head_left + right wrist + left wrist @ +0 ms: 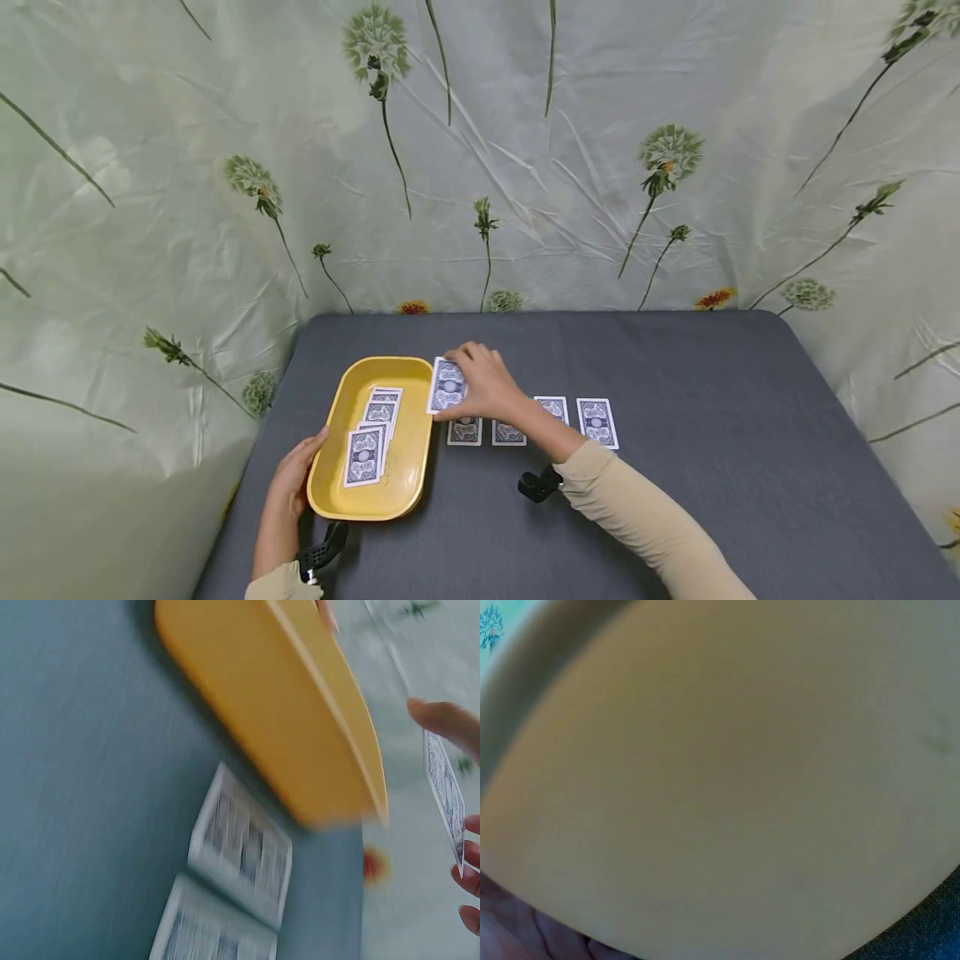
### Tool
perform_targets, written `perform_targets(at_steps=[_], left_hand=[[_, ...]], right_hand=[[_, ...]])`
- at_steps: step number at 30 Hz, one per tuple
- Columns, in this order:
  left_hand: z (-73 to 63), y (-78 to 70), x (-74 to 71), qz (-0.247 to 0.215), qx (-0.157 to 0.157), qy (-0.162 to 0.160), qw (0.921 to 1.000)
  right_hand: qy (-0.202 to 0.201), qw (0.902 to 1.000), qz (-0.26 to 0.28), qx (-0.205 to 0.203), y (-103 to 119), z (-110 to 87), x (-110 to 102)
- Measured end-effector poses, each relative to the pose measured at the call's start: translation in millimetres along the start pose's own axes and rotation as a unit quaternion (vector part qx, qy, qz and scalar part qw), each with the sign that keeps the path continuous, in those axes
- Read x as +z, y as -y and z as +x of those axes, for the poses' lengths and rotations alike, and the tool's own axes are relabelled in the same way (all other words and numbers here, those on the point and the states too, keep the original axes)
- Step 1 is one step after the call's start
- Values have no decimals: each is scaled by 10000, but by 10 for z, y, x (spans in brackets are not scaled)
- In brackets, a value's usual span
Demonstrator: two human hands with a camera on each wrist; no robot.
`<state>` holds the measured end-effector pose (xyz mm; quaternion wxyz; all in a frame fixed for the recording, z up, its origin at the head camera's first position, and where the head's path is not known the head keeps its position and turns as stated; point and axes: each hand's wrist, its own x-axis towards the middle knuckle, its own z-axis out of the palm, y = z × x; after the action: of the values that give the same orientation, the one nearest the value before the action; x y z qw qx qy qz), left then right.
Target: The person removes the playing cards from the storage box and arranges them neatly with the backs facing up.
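Note:
Between the thumb and fingers of my right hand (pixel 487 387) is one playing card (pixel 446 387), back side showing, pinched beside the right rim of a yellow tray (pixel 408 471). In the right wrist view that card (pixel 444 791) stands nearly edge-on, with thumb and fingertips at its edges. My left hand (pixel 291 477) grips the tray's left side; the tray wall (pixel 727 780) fills most of the left wrist view, with part of the hand (pixel 532 930) at the lower left. Inside the tray lie several overlapping blue-backed cards (pixel 363 457).
Several more face-down cards (pixel 597 423) form a row on the dark grey tablecloth (pixel 750 467) right of the tray, partly under my right forearm. Two of them (pixel 244 844) show blurred in the right wrist view. A flowered curtain (pixel 570 167) hangs behind the table.

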<state>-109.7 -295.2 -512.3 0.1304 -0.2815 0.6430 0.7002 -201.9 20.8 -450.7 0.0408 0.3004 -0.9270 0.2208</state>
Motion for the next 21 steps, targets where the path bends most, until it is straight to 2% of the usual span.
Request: perform_targets(at_steps=[7, 10, 13, 16, 21], left_hand=[[29, 25, 27, -70, 35, 19, 10000], [40, 31, 41, -63, 64, 53, 9999], [39, 30, 39, -30, 0, 74, 10000], [36, 22, 20, -22, -22, 62, 10000], [28, 23, -24, -23, 38, 73, 10000]], right_hand=[[-531, 9955, 65, 785, -883, -696, -429], [-542, 9938, -68, 964, -1233, -1061, -581], [-325, 9933, -250, 1080, -1516, -1401, -676], [65, 9935, -367, 1072, -1719, -1667, -705], [609, 9945, -228, 826, -1881, -1903, -649]])
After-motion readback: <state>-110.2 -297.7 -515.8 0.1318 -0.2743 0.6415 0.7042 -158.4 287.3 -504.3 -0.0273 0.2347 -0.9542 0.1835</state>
